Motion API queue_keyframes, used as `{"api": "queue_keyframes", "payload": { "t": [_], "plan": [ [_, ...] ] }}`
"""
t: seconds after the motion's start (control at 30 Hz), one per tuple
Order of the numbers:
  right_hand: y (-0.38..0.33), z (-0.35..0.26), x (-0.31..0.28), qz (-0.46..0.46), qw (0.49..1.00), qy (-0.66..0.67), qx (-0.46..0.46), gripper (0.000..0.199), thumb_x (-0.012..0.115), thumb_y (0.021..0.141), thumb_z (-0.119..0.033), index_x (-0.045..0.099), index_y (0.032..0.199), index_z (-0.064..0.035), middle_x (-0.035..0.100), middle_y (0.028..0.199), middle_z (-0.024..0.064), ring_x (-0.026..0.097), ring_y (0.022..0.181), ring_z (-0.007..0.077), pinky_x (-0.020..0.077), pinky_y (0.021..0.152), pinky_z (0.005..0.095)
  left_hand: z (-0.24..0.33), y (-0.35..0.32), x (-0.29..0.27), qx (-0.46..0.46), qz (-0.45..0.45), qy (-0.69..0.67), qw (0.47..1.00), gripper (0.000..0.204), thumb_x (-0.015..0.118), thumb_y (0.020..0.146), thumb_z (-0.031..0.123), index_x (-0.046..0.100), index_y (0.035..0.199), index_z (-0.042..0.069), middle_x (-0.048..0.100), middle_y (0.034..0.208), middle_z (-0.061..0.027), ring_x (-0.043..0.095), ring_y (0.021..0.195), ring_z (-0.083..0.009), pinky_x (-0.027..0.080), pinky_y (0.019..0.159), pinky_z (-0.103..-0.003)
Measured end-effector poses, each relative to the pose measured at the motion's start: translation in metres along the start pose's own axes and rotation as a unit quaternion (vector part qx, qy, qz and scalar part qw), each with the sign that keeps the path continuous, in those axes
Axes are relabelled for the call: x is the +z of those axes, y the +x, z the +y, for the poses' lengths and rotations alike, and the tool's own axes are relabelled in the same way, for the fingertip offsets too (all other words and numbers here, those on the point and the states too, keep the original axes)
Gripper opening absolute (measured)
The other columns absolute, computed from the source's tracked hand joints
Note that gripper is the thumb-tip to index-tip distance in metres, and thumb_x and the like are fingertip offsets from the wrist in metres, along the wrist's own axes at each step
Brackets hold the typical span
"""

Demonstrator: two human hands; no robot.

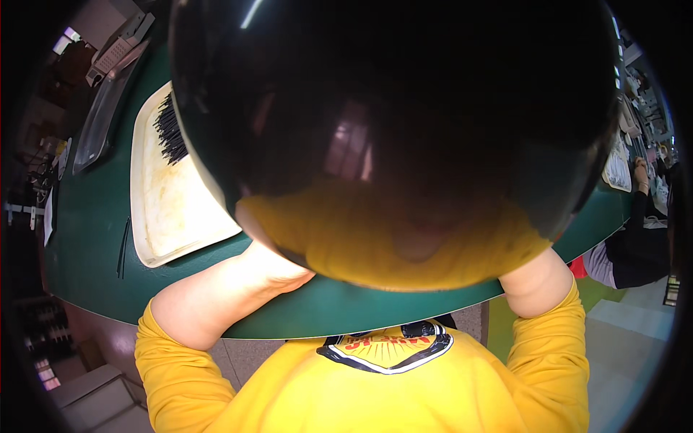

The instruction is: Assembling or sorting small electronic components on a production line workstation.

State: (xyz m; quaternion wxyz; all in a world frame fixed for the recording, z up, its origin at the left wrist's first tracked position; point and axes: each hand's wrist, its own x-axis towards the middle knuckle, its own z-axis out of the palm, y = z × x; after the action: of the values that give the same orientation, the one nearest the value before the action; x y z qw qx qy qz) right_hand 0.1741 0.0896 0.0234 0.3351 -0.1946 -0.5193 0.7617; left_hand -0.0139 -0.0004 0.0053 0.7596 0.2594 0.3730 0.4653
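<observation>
A big, glossy black dome [404, 123] fills most of my view, held close above the desk [94, 238], its curved surface mirroring my yellow shirt along the lower rim. It hides both my grips; only my bare forearms run up under it, so I cannot tell how I hold it

Big round dome [404, 108] right in front of my view, blocking middle of table [94, 238]. Both my forearms run from lower edge up under dome, hands hidden behind it. Left of dome, tray [170, 209] lies on table, its right edge tucked behind dome. Bundle of thin sticks [170, 130] on tray's far end. Loose sticks [124, 249] on table just left of tray. Long flat tray [101, 115] farther left, beyond it. Another person [635, 245] at table's far right edge.
</observation>
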Motion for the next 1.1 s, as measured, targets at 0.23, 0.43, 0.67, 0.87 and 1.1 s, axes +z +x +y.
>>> {"api": "queue_keyframes", "payload": {
  "t": [0.23, 0.43, 0.67, 0.87, 1.1],
  "plan": [
    [0.004, 0.008, 0.008, -0.107, 0.994, 0.009, 0.005, 0.021, 0.068, 0.078, -0.008, 0.061, 0.095, 0.0031, 0.061, 0.077, 0.0008, 0.053, 0.067, 0.0044, 0.0417, 0.06, 0.019, -0.002, 0.011, -0.024, -0.059, -0.332, -0.226, 0.914, 0.041, 0.066, 0.082, 0.015, 0.051, 0.118, 0.004, 0.057, 0.113, -0.0101, 0.058, 0.098, -0.0158, 0.05, 0.082, -0.028],
    [0.002, -0.011, 0.02, -0.033, 0.999, -0.039, -0.008, 0.013, 0.059, 0.082, -0.006, 0.062, 0.09, 0.0033, 0.062, 0.074, 0.0032, 0.055, 0.065, 0.0061, 0.0427, 0.058, 0.0198, 0.007, 0.001, 0.0, -0.022, -0.099, -0.046, 0.994, 0.03, 0.06, 0.086, 0.02, 0.052, 0.109, 0.002, 0.057, 0.088, -0.0086, 0.053, 0.069, -0.0121, 0.042, 0.059, -0.023],
    [0.002, 0.004, 0.015, 0.063, 0.992, -0.088, -0.059, 0.024, 0.042, 0.085, -0.008, 0.049, 0.062, -0.0024, 0.052, 0.057, 0.0043, 0.041, 0.048, 0.0057, 0.0311, 0.045, 0.0197, 0.007, 0.0, 0.001, 0.02, -0.06, 0.016, 0.998, 0.031, 0.057, 0.087, 0.021, 0.051, 0.11, 0.002, 0.058, 0.088, -0.009, 0.054, 0.068, -0.013, 0.043, 0.057, -0.023],
    [-0.002, -0.004, 0.003, -0.016, 0.999, -0.016, -0.037, 0.023, 0.042, 0.085, -0.009, 0.051, 0.065, -0.0017, 0.053, 0.058, 0.0044, 0.048, 0.053, 0.0075, 0.0326, 0.046, 0.0207, 0.008, 0.002, 0.0, 0.033, -0.057, 0.034, 0.997, 0.031, 0.055, 0.088, 0.022, 0.05, 0.112, 0.001, 0.059, 0.088, -0.0094, 0.056, 0.068, -0.0138, 0.043, 0.056, -0.023],
    [0.003, -0.004, 0.007, 0.048, 0.973, -0.177, -0.14, 0.003, 0.052, 0.078, -0.001, 0.054, 0.077, 0.0015, 0.055, 0.063, 0.0009, 0.048, 0.057, 0.0036, 0.0387, 0.053, 0.0189, 0.009, 0.0, -0.003, 0.041, -0.043, 0.045, 0.997, 0.032, 0.053, 0.09, 0.023, 0.05, 0.113, 0.001, 0.06, 0.088, -0.0098, 0.057, 0.067, -0.0148, 0.044, 0.055, -0.023]
  ]
}}
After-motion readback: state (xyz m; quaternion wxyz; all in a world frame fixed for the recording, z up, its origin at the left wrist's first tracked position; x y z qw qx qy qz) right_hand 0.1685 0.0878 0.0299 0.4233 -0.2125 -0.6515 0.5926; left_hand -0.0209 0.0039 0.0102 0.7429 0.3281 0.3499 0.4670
